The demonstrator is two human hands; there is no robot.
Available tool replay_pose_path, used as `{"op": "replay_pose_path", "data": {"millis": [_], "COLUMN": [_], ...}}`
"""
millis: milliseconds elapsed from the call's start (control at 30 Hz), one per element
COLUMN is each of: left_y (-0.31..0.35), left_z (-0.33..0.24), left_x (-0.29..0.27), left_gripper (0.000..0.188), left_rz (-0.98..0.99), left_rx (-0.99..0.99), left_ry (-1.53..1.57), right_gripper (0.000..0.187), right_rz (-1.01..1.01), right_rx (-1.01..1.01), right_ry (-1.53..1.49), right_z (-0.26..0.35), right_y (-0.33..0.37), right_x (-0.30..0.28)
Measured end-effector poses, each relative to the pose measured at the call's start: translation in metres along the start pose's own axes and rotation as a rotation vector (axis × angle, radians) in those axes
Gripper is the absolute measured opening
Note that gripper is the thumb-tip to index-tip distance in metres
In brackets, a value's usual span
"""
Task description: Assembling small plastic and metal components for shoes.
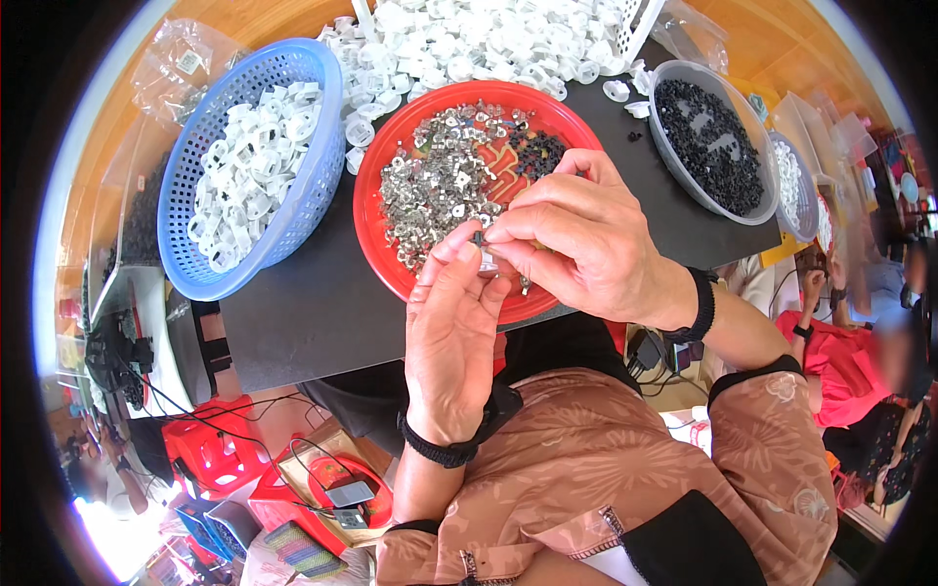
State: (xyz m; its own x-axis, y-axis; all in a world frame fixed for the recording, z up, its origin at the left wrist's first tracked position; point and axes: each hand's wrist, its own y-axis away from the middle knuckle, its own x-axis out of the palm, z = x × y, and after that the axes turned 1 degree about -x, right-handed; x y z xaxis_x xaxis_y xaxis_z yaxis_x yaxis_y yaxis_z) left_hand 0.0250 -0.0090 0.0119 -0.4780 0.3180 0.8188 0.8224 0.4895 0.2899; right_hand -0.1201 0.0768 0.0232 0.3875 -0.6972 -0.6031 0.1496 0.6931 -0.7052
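Note:
Over the near part of a red round tray (367, 210), my two hands meet at the fingertips. My left hand (452, 327), palm turned up, pinches a small black piece (478, 237) between thumb and forefinger. From the other side, my right hand (591, 244) has its thumb and forefinger closed at the same piece; whether it grips a second part is hidden. Small silvery metal parts (430, 171) heap up in the tray's left and middle. A cluster of little black parts (539, 154) lies toward its right side, just beyond my right hand.
Left of the tray stands a blue perforated basket (333, 117) with white plastic parts. A large pile of white parts (489, 39) spreads behind. At right, a translucent bowl (767, 166) holds black parts, with a smaller basket (807, 195) beyond. Other people sit at far right.

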Motion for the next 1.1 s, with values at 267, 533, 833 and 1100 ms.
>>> {"op": "replay_pose_path", "data": {"millis": [267, 533, 833, 1100], "left_y": [0.001, -0.001, -0.003, -0.005], "left_z": [0.005, 0.01, 0.009, 0.008], "left_x": [0.006, 0.007, 0.007, 0.01], "left_gripper": [0.021, 0.018, 0.018, 0.016], "left_rz": [-0.012, -0.011, -0.011, 0.019], "left_rx": [0.063, 0.109, 0.064, 0.068], "left_ry": [-0.049, -0.067, -0.021, -0.032], "right_gripper": [0.012, 0.013, 0.011, 0.009], "right_rz": [0.097, 0.223, 0.048, -0.057], "right_rx": [0.008, 0.067, -0.11, -0.219], "right_ry": [-0.041, -0.136, 0.077, 0.197], "right_z": [-0.001, -0.006, -0.005, -0.005], "right_y": [-0.002, -0.002, -0.003, -0.001], "right_x": [-0.005, -0.006, -0.007, -0.005]}}
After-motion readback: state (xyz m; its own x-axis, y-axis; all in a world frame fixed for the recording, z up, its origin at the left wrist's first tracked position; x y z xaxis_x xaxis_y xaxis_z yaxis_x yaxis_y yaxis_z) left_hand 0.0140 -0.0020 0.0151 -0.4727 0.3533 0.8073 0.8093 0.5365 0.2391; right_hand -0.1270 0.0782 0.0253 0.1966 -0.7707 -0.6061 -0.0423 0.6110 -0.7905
